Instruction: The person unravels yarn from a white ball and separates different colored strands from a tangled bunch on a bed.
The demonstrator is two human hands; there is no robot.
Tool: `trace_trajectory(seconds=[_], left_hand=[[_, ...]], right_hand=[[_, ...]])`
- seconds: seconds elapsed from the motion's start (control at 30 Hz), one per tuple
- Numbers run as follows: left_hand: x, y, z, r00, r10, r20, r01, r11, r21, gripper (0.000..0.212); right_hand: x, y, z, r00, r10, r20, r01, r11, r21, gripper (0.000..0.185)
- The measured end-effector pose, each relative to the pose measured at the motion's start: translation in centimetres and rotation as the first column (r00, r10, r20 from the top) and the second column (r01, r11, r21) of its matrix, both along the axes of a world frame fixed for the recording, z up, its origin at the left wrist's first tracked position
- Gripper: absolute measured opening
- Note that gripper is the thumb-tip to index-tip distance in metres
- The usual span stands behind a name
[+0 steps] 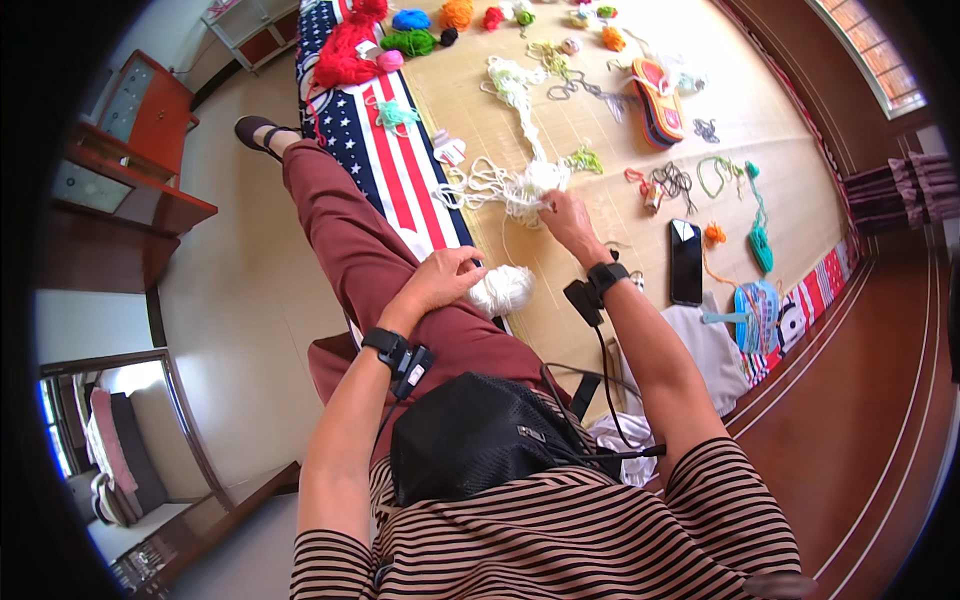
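My left hand (444,279) rests over my thigh, its fingertips at a ball of white yarn (505,289); whether it grips the ball I cannot tell. Further out, my right hand (568,222) has its thumb and fingertips pinched on a loose tangle of white yarn (525,187) on the tan mat (480,120). Loops of this tangle spread to the left, and a white and pale green strand (517,90) runs away from it. A small lime green bundle of yarn (585,159) lies beside the tangle.
A black phone (685,262), a hand fan (756,318) and stacked orange insoles (660,105) lie to the right. Red yarn (346,56), green yarn (409,43) and other coloured yarn lie at the far side. Cables run from my wrist devices.
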State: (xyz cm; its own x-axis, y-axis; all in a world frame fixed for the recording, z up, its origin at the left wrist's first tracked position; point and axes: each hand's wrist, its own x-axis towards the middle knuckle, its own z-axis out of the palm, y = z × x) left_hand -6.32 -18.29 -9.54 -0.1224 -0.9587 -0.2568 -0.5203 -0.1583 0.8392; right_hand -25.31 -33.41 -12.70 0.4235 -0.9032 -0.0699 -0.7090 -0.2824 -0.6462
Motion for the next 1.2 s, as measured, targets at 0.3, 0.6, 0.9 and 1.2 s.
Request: trace_trajectory(seconds=[0.3, 0.6, 0.9, 1.2], left_hand=[[-1.2, -1.4, 2.3, 0.821, 0.202, -0.534, -0.194, 0.978, 0.072, 0.044], [1.3, -1.9, 1.5, 0.538, 0.513, -0.669, -0.410, 0.853, 0.324, 0.021], [4.0, -1.6, 0.4, 0.513, 0.510, -0.690, -0.442, 0.846, 0.297, 0.021], [4.5, -2.0, 0.3, 0.365, 0.600, -0.712, -0.499, 0.772, 0.394, 0.020]], right_hand=[[2.5, 6.3, 5.9, 0.863, 0.142, 0.485, -0.170, 0.985, 0.014, 0.019], [2.9, 8.7, 7.7, 0.826, 0.339, 0.451, -0.379, 0.925, -0.002, 0.021], [0.9, -0.8, 0.9, 0.993, 0.012, 0.117, -0.007, 0.999, -0.044, 0.036], [-0.4, -7.4, -1.3, 0.996, 0.060, 0.061, -0.053, 0.992, -0.113, 0.013]])
